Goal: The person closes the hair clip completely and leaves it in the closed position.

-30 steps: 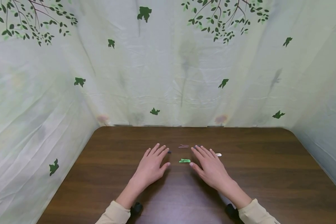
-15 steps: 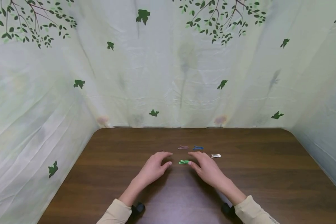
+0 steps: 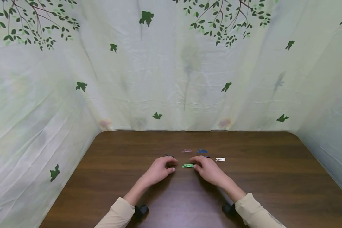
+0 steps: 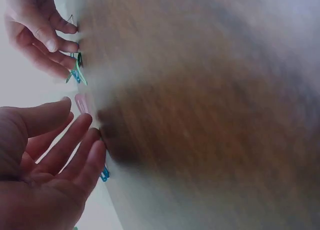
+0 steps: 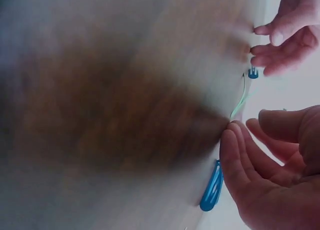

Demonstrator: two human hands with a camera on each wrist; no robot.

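Note:
Thin snap hair clips lie scattered on the brown table. The green hair clip (image 3: 187, 165) is between the hands, just beside the thumb of my right hand (image 3: 209, 169). That hand arches over the table, its thumb apart from its bent fingers in the right wrist view. A blue snap clip (image 5: 212, 190) lies beside those fingers. My left hand (image 3: 159, 169) bends loosely, nothing between thumb and fingers. A dark clip (image 3: 168, 155) shows partly behind it, seen as blue (image 4: 105, 173) in the left wrist view.
Farther back lie a pink clip (image 3: 186, 150) and a blue clip (image 3: 202, 151). A white clip (image 3: 220, 159) is to the right, and a dark clip (image 3: 207, 157) peeks out behind the right hand. A leaf-printed curtain (image 3: 171, 79) closes off the table's far edge and sides.
Both hands had fingers stretched forward; these have since bent down toward the table. The right hand has shifted slightly left, uncovering the blue and white clips. The clips have not visibly moved.

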